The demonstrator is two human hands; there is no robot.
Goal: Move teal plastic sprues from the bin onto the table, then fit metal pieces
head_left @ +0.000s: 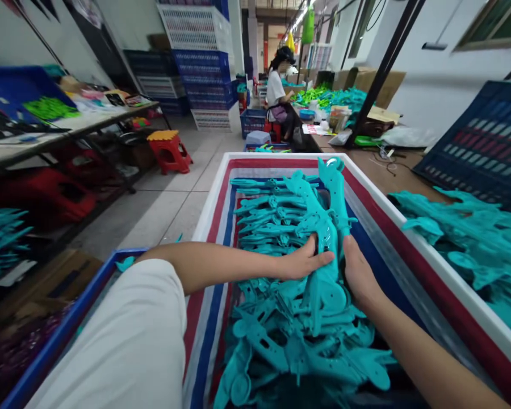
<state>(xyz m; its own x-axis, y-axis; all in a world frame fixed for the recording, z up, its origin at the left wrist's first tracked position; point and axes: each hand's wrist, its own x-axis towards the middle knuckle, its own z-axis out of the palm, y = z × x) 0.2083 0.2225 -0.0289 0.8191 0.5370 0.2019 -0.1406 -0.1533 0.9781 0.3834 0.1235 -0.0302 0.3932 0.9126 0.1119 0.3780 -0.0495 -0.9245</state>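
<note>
Teal moulded plastic part runs fore-aft between the hands: left hand open flat across it, right hand against its right edge, grip unclear.

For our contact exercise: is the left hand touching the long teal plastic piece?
Touching: the head view shows the left hand lying on the teal plastic piece, its fingers across it.

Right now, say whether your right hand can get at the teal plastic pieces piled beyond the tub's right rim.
Probably yes, with a stretch: the right hand rests on teal pieces in the tub, and only the white rim lies between it and the pile.
</note>
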